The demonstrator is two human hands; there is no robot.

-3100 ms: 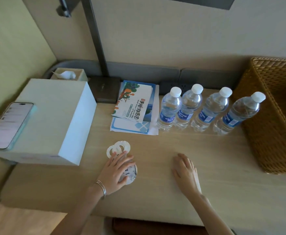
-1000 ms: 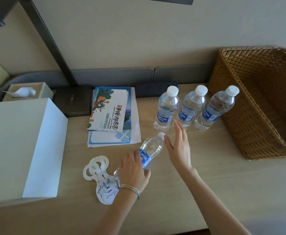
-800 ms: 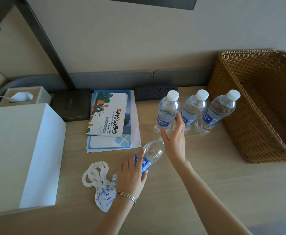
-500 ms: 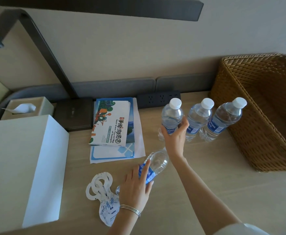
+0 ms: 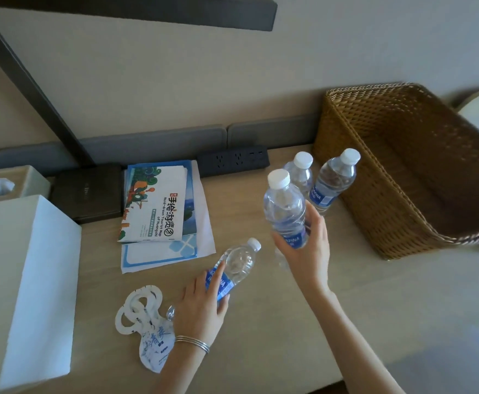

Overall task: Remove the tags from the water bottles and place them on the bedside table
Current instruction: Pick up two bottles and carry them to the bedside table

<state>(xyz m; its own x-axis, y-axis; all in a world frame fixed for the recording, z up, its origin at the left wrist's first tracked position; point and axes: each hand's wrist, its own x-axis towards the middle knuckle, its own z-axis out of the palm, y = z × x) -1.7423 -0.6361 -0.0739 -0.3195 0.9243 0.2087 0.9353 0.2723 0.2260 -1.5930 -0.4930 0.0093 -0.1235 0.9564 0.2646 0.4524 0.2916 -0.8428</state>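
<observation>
Head view: the right hand (image 5: 303,251) is clamped round the label band of an upright bottle (image 5: 285,211), which looks lifted off the bedside table (image 5: 289,336). The left hand (image 5: 201,305) grips the lower half of a lying bottle (image 5: 236,264), whose cap points far and right. Two standing bottles (image 5: 333,183) are far right, just beside the wicker basket (image 5: 403,172). No neck shows a tag. The tags (image 5: 144,322) lie in a loose pile on the near left of the table, just left of the left hand.

The bottles look full, so fairly heavy, with thin walls that give when squeezed. The label band is the surest hold. The tags look like light, bendy card that tears easily at the rings, so they are best pinched at the broad end.
</observation>
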